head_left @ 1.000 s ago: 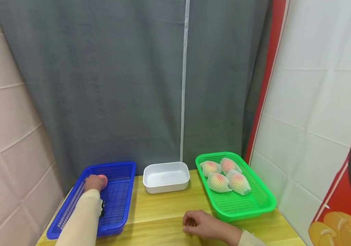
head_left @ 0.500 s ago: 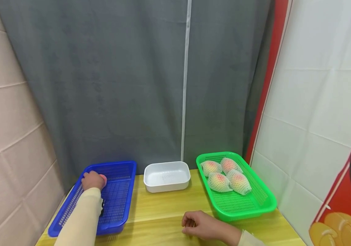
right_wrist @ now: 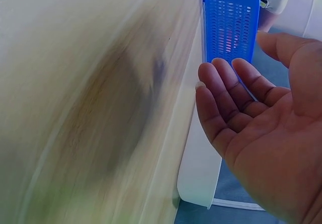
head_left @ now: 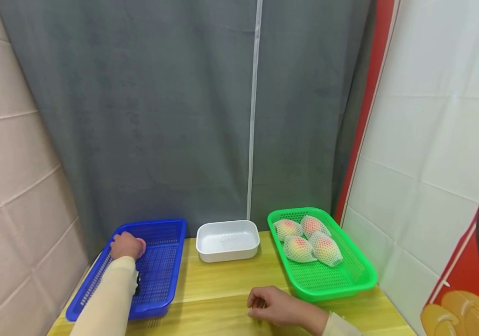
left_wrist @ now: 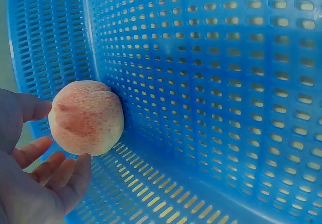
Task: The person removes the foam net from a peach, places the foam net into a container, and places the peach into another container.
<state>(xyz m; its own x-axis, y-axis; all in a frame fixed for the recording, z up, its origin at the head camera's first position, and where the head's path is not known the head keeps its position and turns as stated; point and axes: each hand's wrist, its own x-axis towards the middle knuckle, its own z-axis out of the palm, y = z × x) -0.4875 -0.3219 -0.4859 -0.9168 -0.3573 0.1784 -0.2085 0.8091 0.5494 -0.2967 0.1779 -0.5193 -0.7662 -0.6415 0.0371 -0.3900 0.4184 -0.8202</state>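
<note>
A pale pink peach [left_wrist: 86,117] sits in a corner of the blue basket [left_wrist: 221,88]; the basket [head_left: 155,266] stands at the left of the table. My left hand [head_left: 124,245] is down inside it, partly covering the peach in the head view. In the left wrist view, the thumb and one fingertip of this hand [left_wrist: 48,178] meet the peach's near edge, with the fingers loosely bent and spread. My right hand [head_left: 273,305] rests at the table's front, holding nothing. Its palm [right_wrist: 271,133] shows with loosely curled fingers in the right wrist view.
A white tray [head_left: 228,256] stands between the baskets. At the right, a green basket [head_left: 327,280] holds several peaches [head_left: 325,248] in white foam nets. Behind the wooden table [head_left: 218,280] hangs a grey curtain [head_left: 159,116]; pale panels [head_left: 407,140] flank both sides.
My left hand has shifted slightly away and to the left within the blue basket, staying at the peach. The right hand has hardly moved.
</note>
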